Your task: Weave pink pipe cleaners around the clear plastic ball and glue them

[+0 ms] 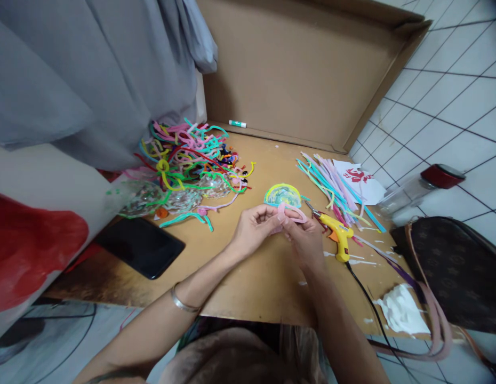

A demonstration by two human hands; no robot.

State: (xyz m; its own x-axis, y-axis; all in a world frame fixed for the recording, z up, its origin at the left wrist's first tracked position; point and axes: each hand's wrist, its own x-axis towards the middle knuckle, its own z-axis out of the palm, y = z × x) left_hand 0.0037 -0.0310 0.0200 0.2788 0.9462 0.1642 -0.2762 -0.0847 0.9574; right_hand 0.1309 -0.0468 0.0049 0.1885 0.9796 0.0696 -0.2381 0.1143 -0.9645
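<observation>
A pink pipe cleaner (pixel 296 213), bent into loops, is pinched between the fingers of both my hands. My left hand (pixel 255 228) grips it from the left, and my right hand (pixel 306 240) closes on it from the right; the fingertips almost meet. Just beyond them lies a half-round piece (pixel 282 195) with a yellow pipe-cleaner rim and a blue-green mottled middle, its lower edge partly hidden by my fingers. To the right of my right hand a yellow hot glue gun (pixel 336 232) rests on its side, nozzle toward the half-round piece.
Tangled coloured pipe cleaners (pixel 188 149) and clear round pieces (pixel 183 200) lie at left, with a black phone (pixel 141 246) nearer me. Straight pipe cleaners (pixel 336 184), a bottle (pixel 416 186), a brown bag (pixel 456 272) and crumpled tissue (pixel 402 309) are at right. The glue gun's cord (pixel 370 298) crosses the front edge.
</observation>
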